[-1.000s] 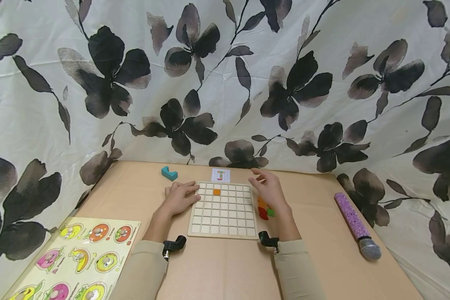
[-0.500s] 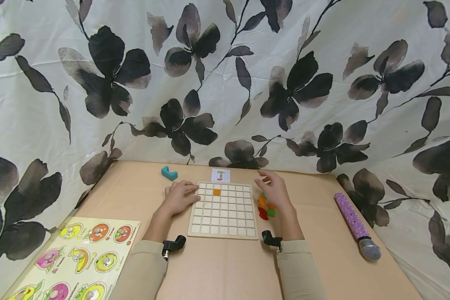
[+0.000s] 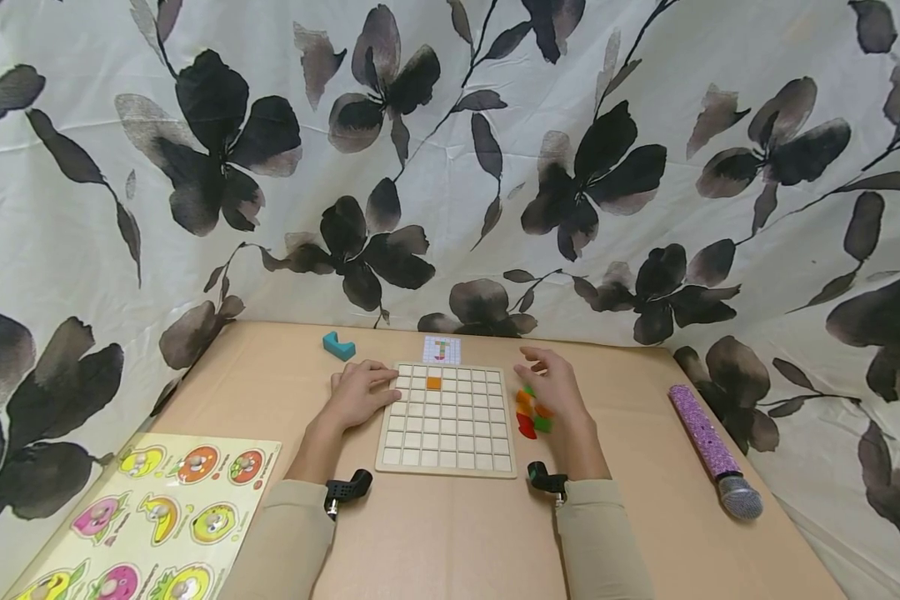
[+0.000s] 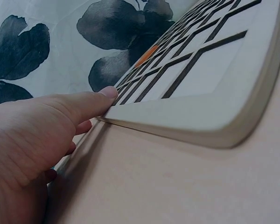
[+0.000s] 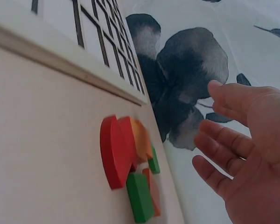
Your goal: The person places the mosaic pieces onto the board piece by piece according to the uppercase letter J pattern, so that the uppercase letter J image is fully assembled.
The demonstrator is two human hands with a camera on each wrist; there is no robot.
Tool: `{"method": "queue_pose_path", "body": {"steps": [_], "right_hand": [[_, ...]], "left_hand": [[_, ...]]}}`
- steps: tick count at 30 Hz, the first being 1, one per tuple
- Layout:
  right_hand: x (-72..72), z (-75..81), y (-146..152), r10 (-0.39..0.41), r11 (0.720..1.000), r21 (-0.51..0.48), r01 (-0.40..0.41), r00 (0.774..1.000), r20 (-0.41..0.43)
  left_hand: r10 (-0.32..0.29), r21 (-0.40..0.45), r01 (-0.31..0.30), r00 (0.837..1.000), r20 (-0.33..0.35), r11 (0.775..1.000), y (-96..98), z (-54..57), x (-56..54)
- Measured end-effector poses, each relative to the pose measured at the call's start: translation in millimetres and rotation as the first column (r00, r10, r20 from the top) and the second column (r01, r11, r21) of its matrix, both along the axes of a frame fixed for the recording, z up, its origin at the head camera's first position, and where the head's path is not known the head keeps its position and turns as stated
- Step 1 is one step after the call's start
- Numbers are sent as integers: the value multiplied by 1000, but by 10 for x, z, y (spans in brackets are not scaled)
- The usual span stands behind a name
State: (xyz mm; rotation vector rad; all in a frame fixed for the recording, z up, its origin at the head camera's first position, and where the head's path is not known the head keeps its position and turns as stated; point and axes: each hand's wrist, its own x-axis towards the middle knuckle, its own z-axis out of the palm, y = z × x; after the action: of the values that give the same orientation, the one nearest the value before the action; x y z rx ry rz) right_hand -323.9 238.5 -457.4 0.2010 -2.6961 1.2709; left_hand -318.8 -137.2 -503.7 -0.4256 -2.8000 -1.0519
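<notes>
My left hand (image 3: 360, 395) lies at the left edge of a white gridded board (image 3: 446, 462). In the left wrist view, its thumb (image 4: 94, 103) touches the top of the board's rim, and the other fingers are partly hidden. One orange square tile (image 3: 434, 384) sits in a cell near the board's top. My right hand (image 3: 557, 385) hovers off the board's right side with fingers loosely bent and nothing between them. Below it on the table is a cluster of small blocks: red (image 5: 115, 151), orange (image 5: 141, 140) and green (image 5: 139, 197).
Behind the board lies a small pattern card (image 3: 442, 350). A teal angled block (image 3: 339, 347) is at the back left. A fruit puzzle board (image 3: 183, 492) fills the front left, and a glittery purple microphone (image 3: 708, 446) rests at the right. A floral cloth (image 3: 450, 167) hangs behind the table.
My right hand has drawn back to the right, away from the board's top right corner, showing more of the coloured blocks. The left hand has stayed in place.
</notes>
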Motion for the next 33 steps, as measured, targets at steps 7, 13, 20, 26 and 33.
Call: {"method": "queue_pose_path", "body": {"steps": [7,13,20,26,33], "right_hand": [[-25,-83,103,-6,1000,30,4,998,60],[-19,-134,176,9,999,47,-13,996,92],[-20,-199,254,7,997,79,-17,992,122],[-34,-264,276,21,996,88,-33,991,135],[-45,-295,273,15,996,83,-27,990,141]], "left_hand": [[-1,-2,1,1000,-9,1000,-8,9,5],[1,-2,-1,1000,-2,1000,-1,18,6],[5,-2,-5,1000,9,1000,1,11,5],[1,-3,-1,1000,-3,1000,1,6,13],[3,-4,-3,1000,-8,1000,-1,6,7]]}}
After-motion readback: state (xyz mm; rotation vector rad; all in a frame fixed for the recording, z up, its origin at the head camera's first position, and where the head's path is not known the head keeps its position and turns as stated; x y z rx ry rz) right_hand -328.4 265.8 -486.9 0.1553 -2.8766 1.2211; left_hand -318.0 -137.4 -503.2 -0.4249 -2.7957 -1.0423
